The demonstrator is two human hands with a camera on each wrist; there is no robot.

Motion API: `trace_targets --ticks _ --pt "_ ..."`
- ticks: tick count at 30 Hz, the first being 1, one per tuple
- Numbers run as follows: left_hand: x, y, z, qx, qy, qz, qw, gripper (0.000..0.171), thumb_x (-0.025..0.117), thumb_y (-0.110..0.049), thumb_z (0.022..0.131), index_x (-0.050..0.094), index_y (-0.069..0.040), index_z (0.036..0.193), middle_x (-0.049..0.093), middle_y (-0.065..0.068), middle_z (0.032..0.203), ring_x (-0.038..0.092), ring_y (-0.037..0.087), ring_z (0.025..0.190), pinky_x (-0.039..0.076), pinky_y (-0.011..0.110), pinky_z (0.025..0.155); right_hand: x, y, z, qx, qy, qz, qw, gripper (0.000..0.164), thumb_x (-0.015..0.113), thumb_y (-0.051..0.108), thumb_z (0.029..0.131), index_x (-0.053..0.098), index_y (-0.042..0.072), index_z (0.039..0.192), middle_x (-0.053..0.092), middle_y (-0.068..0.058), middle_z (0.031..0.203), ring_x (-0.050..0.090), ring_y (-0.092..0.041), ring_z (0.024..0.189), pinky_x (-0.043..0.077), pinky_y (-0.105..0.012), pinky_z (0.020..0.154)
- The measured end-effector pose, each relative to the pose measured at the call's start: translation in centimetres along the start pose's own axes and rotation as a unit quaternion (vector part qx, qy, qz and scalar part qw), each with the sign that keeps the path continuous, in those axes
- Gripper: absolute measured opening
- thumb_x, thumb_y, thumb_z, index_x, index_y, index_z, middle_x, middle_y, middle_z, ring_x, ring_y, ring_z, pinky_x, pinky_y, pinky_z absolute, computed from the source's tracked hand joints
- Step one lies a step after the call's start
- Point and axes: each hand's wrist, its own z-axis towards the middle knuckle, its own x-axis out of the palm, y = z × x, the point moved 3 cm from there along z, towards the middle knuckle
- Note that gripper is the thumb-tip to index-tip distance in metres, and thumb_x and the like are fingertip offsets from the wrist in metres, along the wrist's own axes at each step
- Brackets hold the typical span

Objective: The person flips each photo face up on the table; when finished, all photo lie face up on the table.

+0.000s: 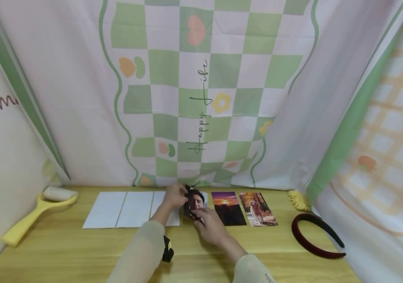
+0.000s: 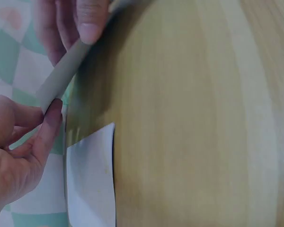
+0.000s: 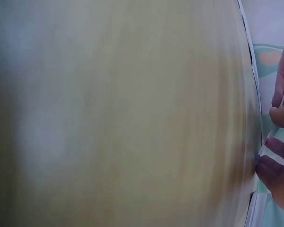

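My L fingers point(image 1: 182, 189) and R fingers point(image 1: 200, 213) both pinch the portrait point(image 1: 196, 201), a photo print at the far side of the counter point(image 1: 194, 255), approx. mid-scene. L fingers have its far left part, R fingers its near part; thumbs & fingertips are closed on it, not spread. L wrist view: portrait tilted, w/ a shadow on the counter beneath. R wrist view: blurry, fingers at a thin edge on the far R.

To the left, 3 blank white cards point(image 1: 134, 210) in a row, side by side; my L forearm covers part of the rightmost one. Just right of the portrait, a sunset photo point(image 1: 228, 208), then a dog photo point(image 1: 257, 209), both flat, pics up, w/ a small gap btwn.

Far left: yellow-handled roller point(image 1: 32, 216), white head pointing far. Far right: a fuzzy yellow thing point(image 1: 299, 200), can't tell what; nearer, a dark red headband point(image 1: 302, 237), lying flat. Behind it all, a cloth point(image 1: 194, 98) w/ green & white checks, flowers, hearts and "Happy Life" running sideways.
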Motion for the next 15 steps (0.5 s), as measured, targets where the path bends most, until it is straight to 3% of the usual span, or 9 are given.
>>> trace_targets --ticks 4,6,11,15 --pt "0.1 -0.5 -0.3 0.037 0.013 0.070 0.9968 0.023 0.073 0.000 0.074 0.078 0.005 0.096 0.078 0.020 0.095 0.073 0.035 0.090 0.063 0.041 0.082 -0.1 0.1 -0.2 -0.008 0.002 -0.033 0.999 0.030 0.071 0.001 0.090 0.074 0.002 0.121 0.073 -0.020 0.121 0.069 -0.039 0.112 0.055 -0.054 0.100" --pt "0.3 -0.6 -0.4 0.040 0.025 0.090 0.9949 0.026 0.073 -0.001 0.072 0.078 0.005 0.097 0.079 0.020 0.098 0.074 0.036 0.094 0.063 0.042 0.085 -0.1 0.1 -0.3 -0.012 0.004 -0.047 0.999 0.030 0.072 0.000 0.089 0.075 0.003 0.119 0.073 -0.020 0.121 0.069 -0.039 0.110 0.055 -0.054 0.099" --pt "1.2 -0.2 -0.4 0.008 0.067 0.128 0.9895 0.028 0.073 -0.003 0.071 0.077 0.002 0.099 0.078 0.018 0.100 0.072 0.035 0.093 0.062 0.042 0.086 -0.2 0.0 -0.4 -0.003 0.019 -0.071 0.997 0.027 0.071 0.001 0.089 0.076 0.005 0.115 0.072 -0.020 0.123 0.066 -0.041 0.112 0.054 -0.055 0.101" --pt "1.9 0.1 -0.3 -0.016 0.075 0.141 0.9871 0.028 0.072 -0.001 0.068 0.076 -0.001 0.096 0.077 0.016 0.099 0.071 0.033 0.089 0.061 0.042 0.083 -0.4 0.0 -0.5 0.004 0.030 -0.077 0.997 0.027 0.071 0.000 0.089 0.076 0.006 0.115 0.071 -0.021 0.124 0.065 -0.041 0.113 0.053 -0.055 0.103"
